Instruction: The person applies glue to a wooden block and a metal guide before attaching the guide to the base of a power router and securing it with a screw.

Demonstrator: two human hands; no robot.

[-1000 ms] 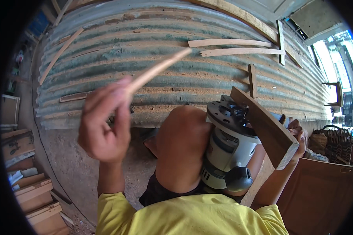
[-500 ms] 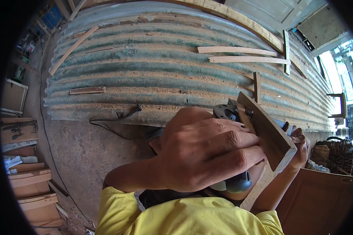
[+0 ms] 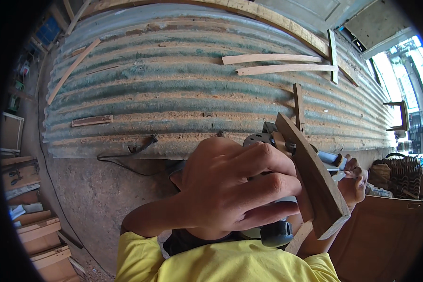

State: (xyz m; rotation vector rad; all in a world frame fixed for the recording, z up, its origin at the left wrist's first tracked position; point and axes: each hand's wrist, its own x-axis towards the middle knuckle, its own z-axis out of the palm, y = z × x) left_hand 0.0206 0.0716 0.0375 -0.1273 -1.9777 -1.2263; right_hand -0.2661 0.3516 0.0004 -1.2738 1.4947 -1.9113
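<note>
My left hand (image 3: pixel 242 181) is closed round a dark power tool, its fingers bent toward a wooden block fixed on the tool's side. A round dark plate with holes (image 3: pixel 258 139) shows above the knuckles, and a rounded black part (image 3: pixel 276 233) juts out below. The block (image 3: pixel 315 183) is a thick brown piece, tilted, with its lower end toward my body. Beyond it, my right hand (image 3: pixel 354 181) has bent fingers beside a blue-grey cylindrical part (image 3: pixel 328 157). What those fingers grip is mostly hidden by the block.
Corrugated sheeting (image 3: pixel 174 94) covered in sawdust lies ahead, with loose wooden strips (image 3: pixel 286 69) on it. A black cable (image 3: pixel 120 162) runs toward the tool. Wooden drawer-like pieces (image 3: pixel 42 239) stand at the left, a brown panel (image 3: pixel 385 239) at the right.
The block and tool have tilted, the block's lower end dropping toward me. My left fingers have shifted and spread a little. The right hand sits slightly lower, and the whole view has moved somewhat.
</note>
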